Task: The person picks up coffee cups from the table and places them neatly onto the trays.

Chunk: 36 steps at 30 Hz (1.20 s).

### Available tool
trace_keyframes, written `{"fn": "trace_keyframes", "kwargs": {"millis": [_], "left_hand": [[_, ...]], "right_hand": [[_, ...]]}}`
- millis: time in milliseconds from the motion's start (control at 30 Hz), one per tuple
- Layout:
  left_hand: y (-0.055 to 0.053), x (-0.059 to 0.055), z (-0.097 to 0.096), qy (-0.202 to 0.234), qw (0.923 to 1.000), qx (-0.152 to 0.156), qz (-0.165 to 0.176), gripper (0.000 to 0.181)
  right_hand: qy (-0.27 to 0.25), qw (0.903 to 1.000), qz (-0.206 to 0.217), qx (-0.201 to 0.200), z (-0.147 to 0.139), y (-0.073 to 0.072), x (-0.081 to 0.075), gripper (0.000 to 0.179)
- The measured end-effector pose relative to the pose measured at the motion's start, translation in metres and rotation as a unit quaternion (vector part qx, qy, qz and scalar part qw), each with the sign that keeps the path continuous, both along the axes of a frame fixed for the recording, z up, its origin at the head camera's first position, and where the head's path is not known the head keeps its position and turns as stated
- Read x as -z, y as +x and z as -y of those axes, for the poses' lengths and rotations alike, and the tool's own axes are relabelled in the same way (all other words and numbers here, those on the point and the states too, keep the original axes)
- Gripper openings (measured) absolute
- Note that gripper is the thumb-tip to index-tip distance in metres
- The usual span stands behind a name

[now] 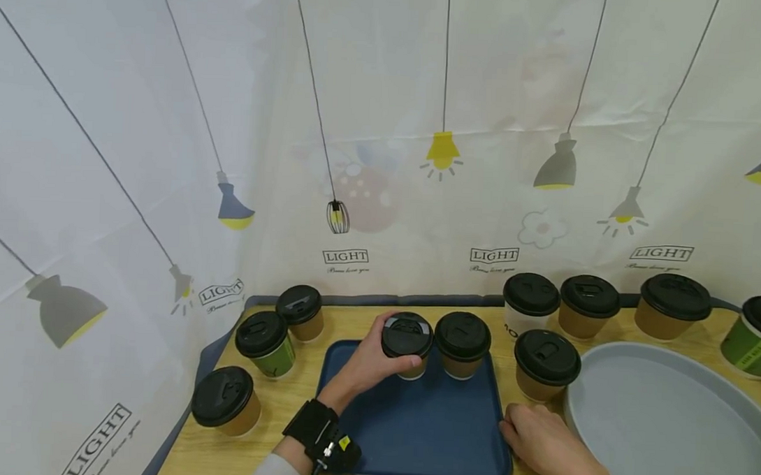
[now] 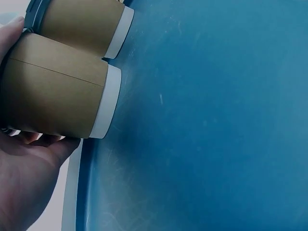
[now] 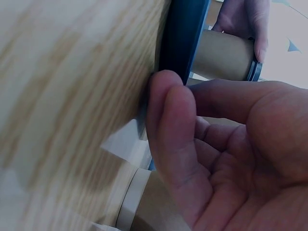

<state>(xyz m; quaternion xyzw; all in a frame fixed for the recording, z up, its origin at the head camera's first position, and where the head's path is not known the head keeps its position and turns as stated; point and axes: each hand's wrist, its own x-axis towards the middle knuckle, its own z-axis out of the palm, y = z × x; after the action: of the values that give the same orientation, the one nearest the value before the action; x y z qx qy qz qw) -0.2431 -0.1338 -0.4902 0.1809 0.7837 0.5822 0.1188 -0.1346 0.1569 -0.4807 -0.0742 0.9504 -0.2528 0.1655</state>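
You can read "LIGHT" on the backdrop (image 1: pixel 392 70); the script (image 1: pixel 492 269) beneath is blurred. At the frame's lower centre, your left hand (image 1: pixel 370 359) grips a brown cup (image 2: pixel 55 89) at the tray's (image 1: pixel 424 435) far end, covering part of its black lid (image 1: pixel 407 340). Your right hand (image 1: pixel 543 437) pinches the tray's right rim, contact partly hidden.

Ten cups in all: seven brown cups (image 1: pixel 463 363), two green cups (image 1: pixel 274 356) and one white cup (image 1: pixel 525 321), with ten black lids (image 1: pixel 547 356) (two of the brown stand on a tray). Trays number two: one blue tray (image 1: pixel 424 428), one grey tray (image 1: pixel 670 415). Printed lamps (image 1: pixel 443 150), eight; LIGHT labels (image 1: pixel 494 255), five.
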Motion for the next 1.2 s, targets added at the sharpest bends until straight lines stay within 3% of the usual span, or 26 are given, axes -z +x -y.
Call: {"fn": "trace_keyframes", "kwargs": {"millis": [133,267,433,633,800,1000,1100,1200], "left_hand": [[0.000,0.000,0.001,-0.001,1.0000,0.000,0.006,0.102],[0.000,-0.001,0.002,-0.004,1.0000,-0.001,0.006,0.118],[0.002,-0.007,0.005,0.004,0.9999,-0.001,-0.015,0.126],[0.014,-0.019,0.012,0.022,0.9979,-0.028,-0.054,0.101],[0.032,-0.033,0.023,0.023,0.9929,-0.063,-0.098,0.080],[0.056,-0.049,0.043,0.027,0.9852,-0.088,-0.145,0.071],[0.064,-0.055,0.054,0.029,0.9773,-0.100,-0.184,0.067],[0.069,-0.059,0.063,0.036,0.9641,-0.127,-0.231,0.058]], "right_hand": [[-0.003,1.0000,0.004,0.000,0.000,0.000,0.000,0.031],[-0.005,1.0000,0.006,0.001,0.001,0.000,0.001,0.031],[-0.002,1.0000,0.006,0.003,0.000,0.000,0.001,0.031],[-0.002,0.9999,0.015,0.004,0.001,-0.001,-0.001,0.030],[-0.006,0.9999,0.014,0.004,0.000,-0.001,0.000,0.031],[-0.011,0.9997,0.022,0.004,0.001,-0.002,0.001,0.031],[-0.010,0.9996,0.025,0.004,0.000,-0.002,0.001,0.031],[-0.006,0.9995,0.030,0.006,-0.001,-0.003,0.002,0.030]]}}
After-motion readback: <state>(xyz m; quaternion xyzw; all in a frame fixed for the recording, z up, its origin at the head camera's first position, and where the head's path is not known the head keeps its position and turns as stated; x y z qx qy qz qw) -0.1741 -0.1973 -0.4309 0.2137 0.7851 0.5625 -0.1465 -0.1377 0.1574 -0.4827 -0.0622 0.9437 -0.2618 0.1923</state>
